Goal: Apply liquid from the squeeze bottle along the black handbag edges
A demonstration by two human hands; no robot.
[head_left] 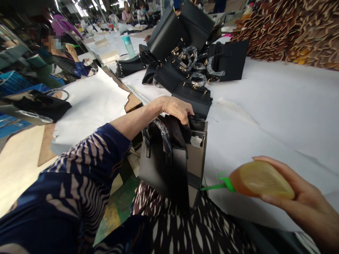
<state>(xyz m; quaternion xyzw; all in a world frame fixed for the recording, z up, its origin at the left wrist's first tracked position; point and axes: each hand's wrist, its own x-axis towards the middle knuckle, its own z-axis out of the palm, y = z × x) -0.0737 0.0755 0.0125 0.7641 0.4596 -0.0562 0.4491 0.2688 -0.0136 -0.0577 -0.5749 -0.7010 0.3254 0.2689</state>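
A black handbag with plastic-wrapped handles rests on my lap at the table's edge, its grey-lined side panel open to the right. My left hand reaches over its top, the fingers closed on the dark upper edge; the fingertips are partly hidden. My right hand is wrapped round a soft bottle of amber liquid, held on its side. Its green nozzle points left, the tip close to the bag's lower right edge; whether they touch I cannot tell.
Several black bags are piled on the white-covered table ahead. A teal bottle stands behind them, stacked brown leather pieces at the back right. Another black bag lies left. A person sits at the upper left.
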